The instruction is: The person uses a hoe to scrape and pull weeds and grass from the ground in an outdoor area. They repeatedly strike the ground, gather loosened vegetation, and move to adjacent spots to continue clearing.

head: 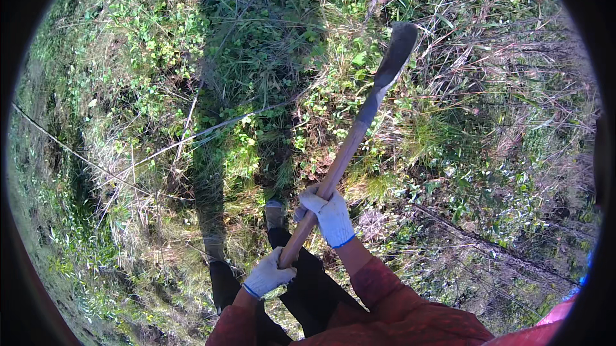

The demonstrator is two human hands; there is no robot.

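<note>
A long-handled brush hook with a wooden shaft (344, 156) slants across the view, up and to the right. Its dark, curved steel blade (398, 50) sits at the upper end, joined by a metal socket (369, 106). My left hand (271, 273), in a white knit glove with a blue cuff edge, grips the butt end of the shaft. Farther up, my right hand (329, 216), gloved the same way, is wrapped around the shaft. The blade appears above grass and low leafy plants (358, 59); whether it touches them I cannot tell.
Dry stalks and tall grass (462, 62) stand thick on the right. A long thin stem (207, 130) crosses the ground at left. A dark branch (495, 245) lies at lower right. My boots (275, 213) stand in grass, and my shadow (255, 33) stretches ahead.
</note>
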